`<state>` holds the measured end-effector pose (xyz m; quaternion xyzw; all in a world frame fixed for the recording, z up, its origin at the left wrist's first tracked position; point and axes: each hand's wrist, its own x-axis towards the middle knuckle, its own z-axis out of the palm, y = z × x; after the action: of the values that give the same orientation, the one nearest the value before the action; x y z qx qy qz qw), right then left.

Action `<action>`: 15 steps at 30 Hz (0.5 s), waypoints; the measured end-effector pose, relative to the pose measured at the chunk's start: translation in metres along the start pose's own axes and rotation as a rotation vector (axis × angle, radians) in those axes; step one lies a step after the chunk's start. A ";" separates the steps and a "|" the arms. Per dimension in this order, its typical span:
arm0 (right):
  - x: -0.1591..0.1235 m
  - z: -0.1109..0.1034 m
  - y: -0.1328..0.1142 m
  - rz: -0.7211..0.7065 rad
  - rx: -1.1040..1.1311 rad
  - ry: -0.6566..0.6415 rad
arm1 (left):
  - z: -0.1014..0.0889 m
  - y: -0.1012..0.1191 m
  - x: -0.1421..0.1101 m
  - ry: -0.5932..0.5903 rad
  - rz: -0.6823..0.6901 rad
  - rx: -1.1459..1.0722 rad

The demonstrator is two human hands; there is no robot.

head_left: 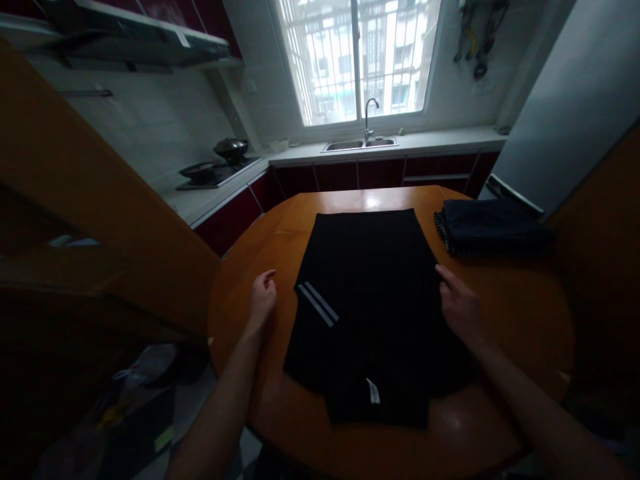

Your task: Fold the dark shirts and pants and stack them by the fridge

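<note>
Right hand (459,308) touches black garment (373,280), left hand (263,297) beside it

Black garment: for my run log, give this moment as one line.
black garment: laid flat on table | left hand: beside garment, apart | right hand: at garment's edge | folded cloths: right side

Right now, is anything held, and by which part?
Right hand is at the right edge of the black garment; pinch or just touch, can't tell. Left hand: nothing visible in it.
</note>
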<state>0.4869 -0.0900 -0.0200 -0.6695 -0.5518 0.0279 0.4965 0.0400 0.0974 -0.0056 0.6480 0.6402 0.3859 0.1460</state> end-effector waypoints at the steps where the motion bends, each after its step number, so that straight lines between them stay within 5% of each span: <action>1: 0.004 -0.005 0.006 0.067 0.029 0.087 | 0.001 0.001 -0.002 -0.004 -0.001 -0.028; 8: 0.026 -0.030 0.053 0.422 0.322 0.512 | 0.009 0.020 -0.011 -0.104 -0.005 -0.148; 15: 0.028 -0.026 0.057 0.461 0.428 0.543 | 0.006 0.022 -0.012 -0.143 -0.010 -0.149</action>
<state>0.5538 -0.0785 -0.0325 -0.6404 -0.2182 0.0749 0.7326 0.0612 0.0851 0.0018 0.6580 0.6009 0.3846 0.2409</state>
